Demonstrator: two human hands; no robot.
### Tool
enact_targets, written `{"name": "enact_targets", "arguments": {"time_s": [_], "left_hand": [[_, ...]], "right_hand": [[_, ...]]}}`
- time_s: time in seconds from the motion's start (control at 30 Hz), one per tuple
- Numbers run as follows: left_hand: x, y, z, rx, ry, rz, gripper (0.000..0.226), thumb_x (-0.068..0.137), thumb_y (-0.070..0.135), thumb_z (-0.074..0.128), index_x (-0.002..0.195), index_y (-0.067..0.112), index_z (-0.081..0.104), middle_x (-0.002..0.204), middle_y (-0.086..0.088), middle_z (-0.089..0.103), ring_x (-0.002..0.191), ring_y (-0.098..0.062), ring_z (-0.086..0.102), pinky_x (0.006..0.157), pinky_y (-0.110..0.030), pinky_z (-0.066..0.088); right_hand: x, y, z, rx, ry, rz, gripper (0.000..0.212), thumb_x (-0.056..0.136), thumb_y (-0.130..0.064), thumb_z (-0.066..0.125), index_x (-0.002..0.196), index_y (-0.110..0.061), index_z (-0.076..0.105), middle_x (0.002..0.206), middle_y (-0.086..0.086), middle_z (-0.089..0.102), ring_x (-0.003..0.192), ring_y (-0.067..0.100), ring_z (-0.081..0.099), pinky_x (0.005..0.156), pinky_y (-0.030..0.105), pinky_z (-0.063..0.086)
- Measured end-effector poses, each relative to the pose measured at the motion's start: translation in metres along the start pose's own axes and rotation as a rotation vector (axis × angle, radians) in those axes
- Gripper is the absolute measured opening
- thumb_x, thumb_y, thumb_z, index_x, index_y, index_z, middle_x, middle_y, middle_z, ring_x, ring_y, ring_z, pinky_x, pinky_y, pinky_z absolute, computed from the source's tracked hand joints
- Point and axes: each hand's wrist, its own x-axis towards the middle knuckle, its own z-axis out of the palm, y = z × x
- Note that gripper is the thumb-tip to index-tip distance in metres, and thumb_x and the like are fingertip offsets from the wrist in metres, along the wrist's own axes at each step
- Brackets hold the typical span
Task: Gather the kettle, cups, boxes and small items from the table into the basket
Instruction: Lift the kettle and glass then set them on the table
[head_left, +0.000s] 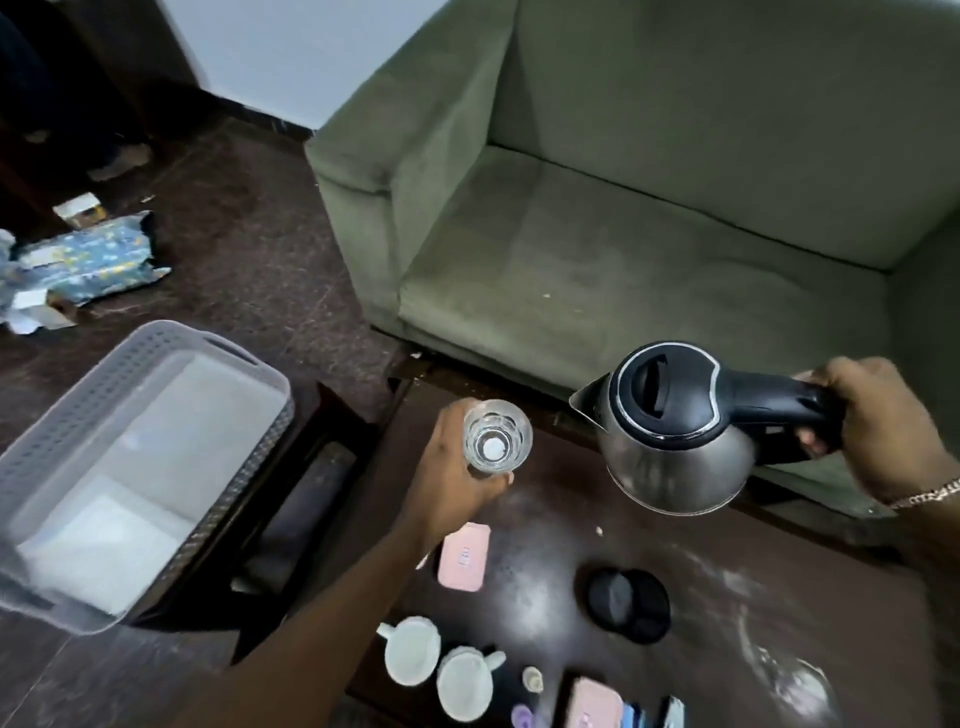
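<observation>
My right hand (878, 431) grips the black handle of a steel kettle (675, 452) held above the dark table (545, 525). My left hand (457, 467) holds a clear glass (497, 436) upright over the table's far left corner. The grey plastic basket (130, 467) stands to the left on a dark stool, with nothing visible inside. On the table lie a pink box (464, 557), the black kettle base (628, 603), two white cups (413, 649) (465, 683), another pink box (595, 701) and small items at the near edge.
A green sofa (649, 208) stands right behind the table. Packages and papers (88, 260) lie on the dark floor at far left. A second clear glass (795, 680) sits blurred at the table's right side.
</observation>
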Motion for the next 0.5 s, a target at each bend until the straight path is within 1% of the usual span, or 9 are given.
{"name": "enact_targets", "arguments": {"time_s": [0.07, 0.13, 0.23, 0.3, 0.37, 0.43, 0.5], "left_hand": [[0.000, -0.006, 0.025, 0.023, -0.041, -0.002, 0.083, 0.059, 0.025, 0.088, 0.126, 0.044, 0.044, 0.124, 0.013, 0.052, 0.112, 0.001, 0.059, 0.096, -0.025, 0.051], [0.000, -0.014, 0.049, 0.062, -0.087, -0.015, 0.083, 0.058, 0.027, 0.087, 0.128, 0.037, 0.044, 0.123, 0.016, 0.049, 0.109, -0.003, 0.059, 0.097, -0.030, 0.052], [0.000, -0.024, 0.076, 0.131, -0.151, -0.044, 0.084, 0.059, 0.027, 0.085, 0.129, 0.037, 0.040, 0.122, 0.021, 0.045, 0.106, -0.008, 0.059, 0.095, -0.035, 0.054], [-0.001, -0.032, 0.089, 0.156, -0.180, -0.065, 0.083, 0.061, 0.026, 0.084, 0.130, 0.037, 0.038, 0.122, 0.017, 0.049, 0.105, -0.015, 0.063, 0.092, -0.038, 0.055], [-0.002, -0.038, 0.099, 0.179, -0.198, -0.094, 0.084, 0.063, 0.024, 0.084, 0.131, 0.036, 0.038, 0.123, 0.011, 0.056, 0.104, -0.021, 0.065, 0.089, -0.039, 0.056], [-0.002, -0.043, 0.106, 0.197, -0.211, -0.118, 0.083, 0.064, 0.023, 0.085, 0.132, 0.035, 0.039, 0.123, 0.008, 0.061, 0.105, -0.023, 0.066, 0.089, -0.039, 0.057], [-0.002, -0.047, 0.111, 0.213, -0.227, -0.136, 0.082, 0.066, 0.023, 0.086, 0.131, 0.035, 0.039, 0.122, 0.006, 0.063, 0.104, -0.024, 0.066, 0.088, -0.040, 0.056]], "right_hand": [[-0.001, 0.004, -0.009, -0.075, 0.009, -0.002, 0.041, 0.080, -0.025, 0.040, 0.059, 0.004, 0.061, 0.037, 0.011, 0.050, 0.033, 0.019, 0.044, 0.034, 0.019, 0.036], [-0.003, 0.009, -0.016, -0.124, 0.004, 0.018, 0.042, 0.083, -0.022, 0.041, 0.054, 0.004, 0.059, 0.037, 0.009, 0.049, 0.034, 0.018, 0.044, 0.035, 0.019, 0.036], [-0.003, 0.016, -0.020, -0.211, -0.061, 0.010, 0.045, 0.084, -0.027, 0.043, 0.044, -0.009, 0.056, 0.036, 0.004, 0.046, 0.035, 0.015, 0.040, 0.037, 0.019, 0.031], [-0.001, 0.023, -0.019, -0.278, -0.113, 0.001, 0.049, 0.084, -0.033, 0.045, 0.041, -0.011, 0.053, 0.035, 0.003, 0.045, 0.034, 0.015, 0.038, 0.038, 0.022, 0.030], [0.002, 0.032, -0.017, -0.347, -0.134, -0.018, 0.053, 0.089, -0.034, 0.048, 0.044, -0.008, 0.056, 0.034, 0.007, 0.047, 0.033, 0.015, 0.040, 0.040, 0.025, 0.033], [0.006, 0.039, -0.012, -0.413, -0.149, -0.047, 0.053, 0.094, -0.032, 0.051, 0.048, -0.008, 0.061, 0.034, 0.010, 0.050, 0.032, 0.015, 0.042, 0.040, 0.023, 0.034], [0.008, 0.045, -0.006, -0.463, -0.166, -0.076, 0.051, 0.096, -0.029, 0.050, 0.050, -0.009, 0.062, 0.037, 0.012, 0.053, 0.032, 0.015, 0.045, 0.040, 0.021, 0.035]]}}
